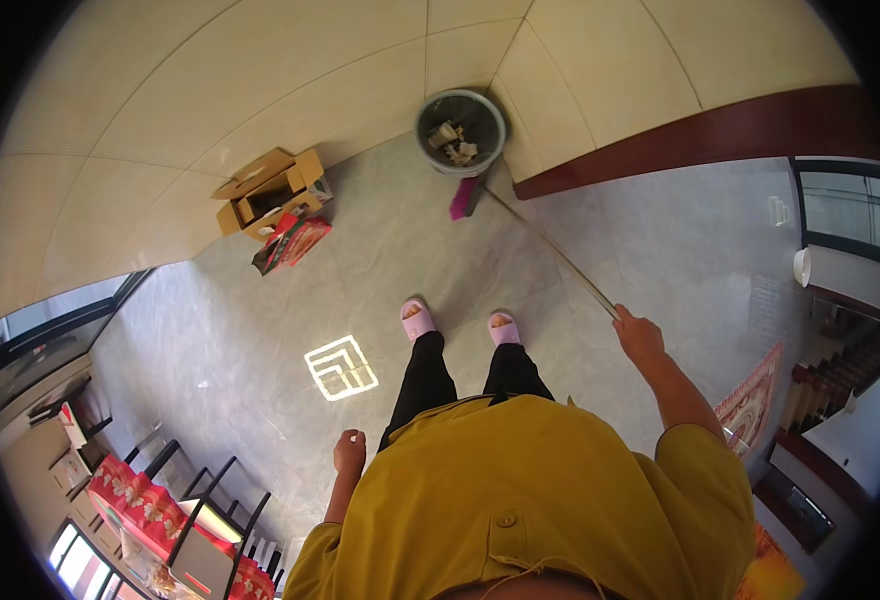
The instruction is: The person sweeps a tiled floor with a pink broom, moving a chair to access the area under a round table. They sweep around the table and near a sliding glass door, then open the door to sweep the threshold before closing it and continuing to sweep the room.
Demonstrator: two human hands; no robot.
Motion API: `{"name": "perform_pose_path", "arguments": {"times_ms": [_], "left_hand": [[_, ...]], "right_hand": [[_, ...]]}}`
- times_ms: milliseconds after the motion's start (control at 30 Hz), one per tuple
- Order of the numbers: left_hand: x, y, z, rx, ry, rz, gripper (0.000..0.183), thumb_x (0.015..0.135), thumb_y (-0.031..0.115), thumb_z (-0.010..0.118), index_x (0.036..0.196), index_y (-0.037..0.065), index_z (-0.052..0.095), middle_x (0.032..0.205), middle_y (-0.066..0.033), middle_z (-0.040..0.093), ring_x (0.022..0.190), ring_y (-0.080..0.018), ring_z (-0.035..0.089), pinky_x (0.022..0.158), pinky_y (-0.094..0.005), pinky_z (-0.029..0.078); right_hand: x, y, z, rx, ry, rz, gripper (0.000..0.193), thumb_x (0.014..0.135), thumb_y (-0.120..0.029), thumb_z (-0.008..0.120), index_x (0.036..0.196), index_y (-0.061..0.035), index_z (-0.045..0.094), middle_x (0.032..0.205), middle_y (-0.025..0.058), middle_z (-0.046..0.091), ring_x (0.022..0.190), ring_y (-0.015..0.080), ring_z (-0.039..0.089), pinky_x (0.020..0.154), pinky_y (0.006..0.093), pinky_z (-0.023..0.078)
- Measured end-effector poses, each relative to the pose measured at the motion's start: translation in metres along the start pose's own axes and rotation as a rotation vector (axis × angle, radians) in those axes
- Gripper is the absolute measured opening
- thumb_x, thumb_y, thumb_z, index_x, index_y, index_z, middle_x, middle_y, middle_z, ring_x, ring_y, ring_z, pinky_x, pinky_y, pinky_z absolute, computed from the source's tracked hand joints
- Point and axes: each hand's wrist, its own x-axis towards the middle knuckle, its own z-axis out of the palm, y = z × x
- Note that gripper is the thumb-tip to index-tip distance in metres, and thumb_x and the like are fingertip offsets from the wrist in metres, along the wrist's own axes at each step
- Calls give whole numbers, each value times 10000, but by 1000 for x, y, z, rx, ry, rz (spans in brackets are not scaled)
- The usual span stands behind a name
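Note:
My right hand [640, 337] is closed around the end of a long broom handle [560, 254]. The handle slants away to the far left, down to a purple broom head [460, 200] on the grey floor. That head lies just in front of a round grey trash bin [497, 128], which has crumpled scraps [460, 150] inside. At my left side, my left hand [349, 454] hangs with its fingers curled closed. A small pale spot shows by its thumb, too small to name.
An open cardboard box [265, 195] stands by the wall, with a red and dark bag [292, 243] leaning against it. Bright light [341, 368] falls on the floor tiles [380, 240]. Chairs and a red-covered table [140, 500] are at lower left. A patterned mat [753, 400] lies right.

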Motion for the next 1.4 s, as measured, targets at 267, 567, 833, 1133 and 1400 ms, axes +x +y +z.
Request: {"name": "perform_pose_path", "arguments": {"times_ms": [267, 567, 833, 1133, 1400], "left_hand": [[2, 14, 6, -11, -34, 43, 304, 771, 345, 525, 961, 127, 618, 877, -151, 638, 854, -322, 594, 737, -422, 461], [12, 10, 6, 26, -36, 48, 322, 770, 343, 517, 973, 110, 609, 790, -109, 652, 800, -296, 609, 718, -406, 463], [4, 33, -1, 45, -66, 47, 319, 776, 341, 513, 989, 122, 605, 779, -100, 653, 793, -273, 616, 707, -391, 468], [9, 18, 7, 32, -66, 6, 323, 771, 340, 516, 977, 109, 610, 773, -109, 652, 771, -269, 619, 698, -383, 471], [4, 27, 5, 48, -75, 32, 319, 771, 333, 523, 977, 105, 609, 729, -92, 650, 739, -253, 623, 685, -371, 474]], "right_hand": [[-31, -9, 29, -5, -63, -106, 373, 880, -316, 431, 1231, -187, 421, 681, 104, 581, 676, 291, 584, 605, 403, 462], [-27, 4, 31, 149, -10, 2, 348, 864, -326, 453, 1186, -195, 458, 728, 151, 607, 691, 328, 590, 625, 425, 462], [9, -19, 9, 140, 61, -108, 339, 876, -291, 439, 1184, -150, 451, 680, 143, 585, 677, 315, 584, 606, 412, 454], [-4, -21, 13, 99, 51, -110, 335, 871, -303, 449, 1174, -161, 461, 658, 124, 588, 644, 309, 590, 572, 411, 460], [74, -36, 11, 291, 189, 2, 325, 865, -307, 411, 1139, -147, 476, 746, 160, 611, 707, 347, 594, 629, 453, 459]]}}
